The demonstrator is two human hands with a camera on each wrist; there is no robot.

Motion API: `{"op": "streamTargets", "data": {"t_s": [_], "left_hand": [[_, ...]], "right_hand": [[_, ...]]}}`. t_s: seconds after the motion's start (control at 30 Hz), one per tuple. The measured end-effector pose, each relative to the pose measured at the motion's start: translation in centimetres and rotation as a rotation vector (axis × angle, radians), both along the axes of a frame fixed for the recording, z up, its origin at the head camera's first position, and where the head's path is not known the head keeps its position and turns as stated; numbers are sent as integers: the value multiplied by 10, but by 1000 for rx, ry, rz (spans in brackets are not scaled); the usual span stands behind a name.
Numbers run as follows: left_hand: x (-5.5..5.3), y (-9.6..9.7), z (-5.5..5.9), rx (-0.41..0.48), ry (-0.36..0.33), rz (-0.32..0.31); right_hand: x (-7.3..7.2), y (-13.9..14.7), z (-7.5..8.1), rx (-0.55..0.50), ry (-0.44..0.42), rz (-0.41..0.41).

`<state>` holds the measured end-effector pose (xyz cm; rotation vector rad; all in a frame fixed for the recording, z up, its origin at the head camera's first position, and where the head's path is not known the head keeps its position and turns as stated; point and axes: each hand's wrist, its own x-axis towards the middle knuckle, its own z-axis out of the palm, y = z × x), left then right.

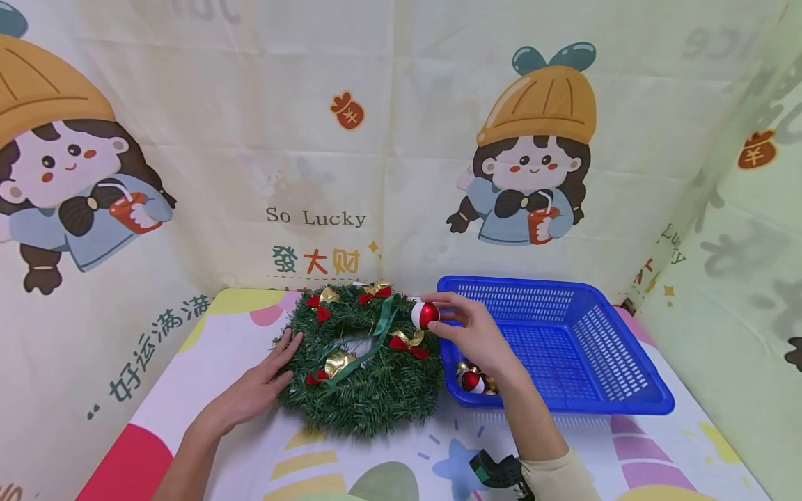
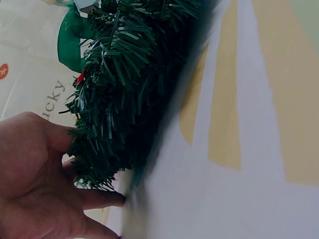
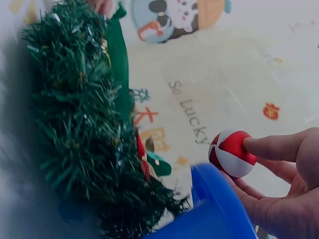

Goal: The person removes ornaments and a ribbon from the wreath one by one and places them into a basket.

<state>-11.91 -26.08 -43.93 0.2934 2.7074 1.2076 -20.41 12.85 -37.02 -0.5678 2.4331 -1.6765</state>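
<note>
A green wreath (image 1: 370, 403) with red and gold bows and a green ribbon (image 1: 383, 320) lies on the table. My left hand (image 1: 266, 376) rests against its left side, fingers spread and fairly straight; the left wrist view shows the fingers (image 2: 102, 198) at the wreath's edge. Between thumb and fingertips my right hand (image 1: 473, 334) pinches a red and white ball ornament (image 1: 425, 316), raised above the wreath's right side near the basket rim. In the right wrist view the ball (image 3: 232, 153) appears apart from the wreath (image 3: 84, 124).
A blue plastic basket (image 1: 633, 348) stands to the right of the wreath. Another red and white ball (image 1: 473, 382) and several small gold ornaments (image 1: 464, 367) lie in its near left corner. A black strap-like object (image 1: 495, 470) shows by the right sleeve. A printed cloth (image 1: 401, 174) hangs behind.
</note>
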Motion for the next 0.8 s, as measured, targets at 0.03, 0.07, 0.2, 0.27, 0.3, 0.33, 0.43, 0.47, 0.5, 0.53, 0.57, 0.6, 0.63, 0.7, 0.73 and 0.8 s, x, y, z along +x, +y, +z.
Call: {"op": "streamTargets", "data": {"t_s": [0.03,0.07,0.2,0.27,0.3,0.33,0.43,0.47,0.5,0.53,0.57,0.6,0.63,0.7,0.73,0.8], "left_hand": [[0,0,0,-1,1,0],[0,0,-1,-3,3,0],[0,-1,-1,-2,10,0],[-1,-1,-1,-2,11,-2],[-1,-1,-1,0,11,-2],[0,-1,-1,0,11,-3],[0,-1,-1,4,9,-4],[0,0,-1,5,9,-5],[0,-1,-1,5,8,-4],[0,-1,0,5,8,-3],[0,-1,0,3,7,-3],[0,-1,0,1,7,-3],[0,-1,0,0,7,-4],[0,-1,0,-4,9,-3],[-1,-1,0,-3,8,-3],[-1,-1,0,-6,10,-5]], "right_hand": [[0,3,0,2,-4,-13],[0,6,0,4,-9,-26],[0,16,0,-6,-42,-81],[1,21,0,-9,-65,-109],[1,24,0,-10,-77,-125],[1,27,0,-6,-85,-141],[1,33,0,1,-98,-179],[0,35,0,4,-98,-187],[0,36,0,8,-95,-194],[-1,38,-1,13,-91,-198],[-2,39,-2,15,-90,-200],[-3,40,-2,18,-86,-199],[-4,41,-3,27,-83,-202],[-5,43,-5,46,-81,-205],[-5,44,-5,57,-80,-206],[-6,45,-7,93,-77,-209]]}}
